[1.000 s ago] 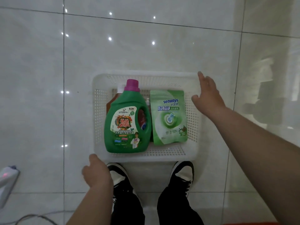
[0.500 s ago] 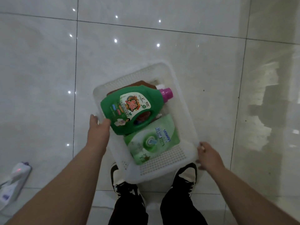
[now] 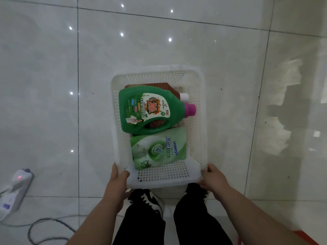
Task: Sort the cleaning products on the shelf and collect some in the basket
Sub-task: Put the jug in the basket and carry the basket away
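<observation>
Left hand point(image 3: 118, 181) curled round 7 o'clock corner of white basket point(image 3: 203, 121), thumb over rim. Right hand point(image 3: 214, 180) gripping 5 o'clock corner likewise. Inside: green detergent bottle point(image 3: 150, 110) on its side, pink cap toward 3 o'clock, lying on brown bottle point(image 3: 166, 86). Green pouch point(image 3: 159, 149) flat at 6 o'clock, touching green bottle. White corded device point(image 3: 16, 188) at frame's 8 o'clock on tiled floor point(image 3: 44, 103).
</observation>
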`<state>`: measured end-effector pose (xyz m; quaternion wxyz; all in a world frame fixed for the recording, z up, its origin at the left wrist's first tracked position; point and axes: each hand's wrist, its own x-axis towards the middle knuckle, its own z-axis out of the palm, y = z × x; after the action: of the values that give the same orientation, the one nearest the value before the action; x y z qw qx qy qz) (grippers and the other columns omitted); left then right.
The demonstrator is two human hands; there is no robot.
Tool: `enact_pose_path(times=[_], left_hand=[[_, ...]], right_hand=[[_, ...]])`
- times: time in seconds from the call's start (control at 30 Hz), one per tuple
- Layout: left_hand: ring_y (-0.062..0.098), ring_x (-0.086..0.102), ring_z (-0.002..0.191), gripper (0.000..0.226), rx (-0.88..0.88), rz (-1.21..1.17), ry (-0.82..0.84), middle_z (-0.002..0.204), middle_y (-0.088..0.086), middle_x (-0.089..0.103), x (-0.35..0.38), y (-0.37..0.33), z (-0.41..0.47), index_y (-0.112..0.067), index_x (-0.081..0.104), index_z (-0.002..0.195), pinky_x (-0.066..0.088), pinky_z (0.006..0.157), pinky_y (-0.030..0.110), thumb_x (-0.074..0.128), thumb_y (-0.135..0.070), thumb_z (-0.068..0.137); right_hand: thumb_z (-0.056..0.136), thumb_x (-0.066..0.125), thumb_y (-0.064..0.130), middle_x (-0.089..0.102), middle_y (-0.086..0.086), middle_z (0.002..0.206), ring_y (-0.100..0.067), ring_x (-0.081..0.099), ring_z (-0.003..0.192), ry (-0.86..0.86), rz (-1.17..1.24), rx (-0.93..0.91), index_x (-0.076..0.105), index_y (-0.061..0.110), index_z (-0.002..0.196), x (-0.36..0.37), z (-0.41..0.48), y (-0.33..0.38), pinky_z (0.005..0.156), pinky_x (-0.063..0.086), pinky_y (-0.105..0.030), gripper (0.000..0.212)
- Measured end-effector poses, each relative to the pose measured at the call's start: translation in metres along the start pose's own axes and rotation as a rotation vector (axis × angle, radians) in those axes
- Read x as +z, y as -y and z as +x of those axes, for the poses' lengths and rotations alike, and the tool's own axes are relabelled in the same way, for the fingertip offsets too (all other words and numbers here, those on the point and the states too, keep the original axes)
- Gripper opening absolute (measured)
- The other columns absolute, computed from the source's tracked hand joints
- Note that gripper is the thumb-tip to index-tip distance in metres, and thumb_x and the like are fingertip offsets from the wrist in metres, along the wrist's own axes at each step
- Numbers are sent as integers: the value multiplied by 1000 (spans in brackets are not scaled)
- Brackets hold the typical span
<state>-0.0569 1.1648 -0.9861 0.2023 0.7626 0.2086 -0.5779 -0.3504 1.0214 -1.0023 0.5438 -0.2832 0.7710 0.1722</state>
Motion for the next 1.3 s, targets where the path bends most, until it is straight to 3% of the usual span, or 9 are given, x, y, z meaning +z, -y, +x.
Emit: enact_pose_path(times=[0.13, 0.27, 0.4, 0.5, 0.63, 0.8, 1.03, 1.17, 1.3], left_hand=[[41, 59, 115, 74, -10, 12, 94, 150, 6, 44, -7, -49, 8, -55, 13, 157, 58, 87, 56, 49, -25, 99], [42, 53, 117, 76, -16, 92, 153, 161, 2, 30, -1, -110, 3, -55, 7, 157, 62, 71, 46, 49, -26, 100], [54, 29, 141, 77, 3, 86, 161, 170, -1, 10, 8, -171, 3, -55, 6, 157, 62, 74, 58, 49, -25, 100], [55, 26, 142, 77, 4, 97, 153, 170, -1, 8, 16, -212, 4, -53, 6, 158, 58, 82, 64, 49, -23, 100], [54, 38, 135, 78, 52, 158, 125, 167, 4, 20, 27, -273, -1, -51, 5, 159, 57, 86, 60, 48, -24, 100], [45, 62, 111, 82, 80, 188, 174, 143, -5, 36, 30, -354, 6, -48, 2, 160, 54, 91, 64, 49, -24, 98], [57, 37, 136, 80, 65, 282, 210, 168, 4, 17, 44, -456, 10, -50, 5, 158, 56, 88, 58, 52, -25, 98], [44, 54, 103, 79, 82, 270, 204, 162, 1, 23, 56, -519, 8, -48, 10, 157, 58, 72, 51, 53, -22, 97], [52, 45, 132, 83, 80, 262, 189, 166, -5, 17, 66, -584, 12, -47, 4, 160, 57, 85, 58, 51, -21, 96]], right_hand=[[93, 58, 9, 72, -7, 107, -28, 70, 95, 98, -33, -41, 59, 26, 130, -6, -2, 29, 86, 58, -39, 41], [92, 66, 15, 60, -3, 132, -27, 61, 112, 127, 25, -63, 32, 31, 154, -13, -5, 84, 91, 52, -40, 72], [93, 68, 21, 62, -6, 117, -39, 56, 125, 155, -4, -30, 46, 19, 132, -29, 1, 153, 102, 50, -53, 45], [94, 68, 23, 55, 5, 117, -29, 57, 112, 138, -3, -41, 34, 15, 153, -34, 5, 190, 101, 50, -43, 68], [96, 67, 24, 39, -8, 156, -26, 47, 119, 161, 7, -45, 18, 15, 162, -43, 11, 242, 98, 48, -41, 83], [97, 66, 21, 42, -4, 156, -26, 47, 123, 203, 86, -21, 22, 23, 161, -54, 11, 305, 98, 45, -39, 78], [94, 68, 27, 29, 0, 166, -28, 40, 142, 175, 190, -3, 3, 25, 165, -68, 14, 397, 104, 45, -37, 96], [93, 68, 30, 38, -6, 159, -30, 49, 130, 135, 146, -21, 22, 18, 161, -72, 32, 448, 99, 51, -39, 83], [94, 64, 21, 41, -7, 151, -24, 49, 115, 105, 158, -36, 20, 14, 161, -79, 40, 497, 102, 52, -39, 81]])
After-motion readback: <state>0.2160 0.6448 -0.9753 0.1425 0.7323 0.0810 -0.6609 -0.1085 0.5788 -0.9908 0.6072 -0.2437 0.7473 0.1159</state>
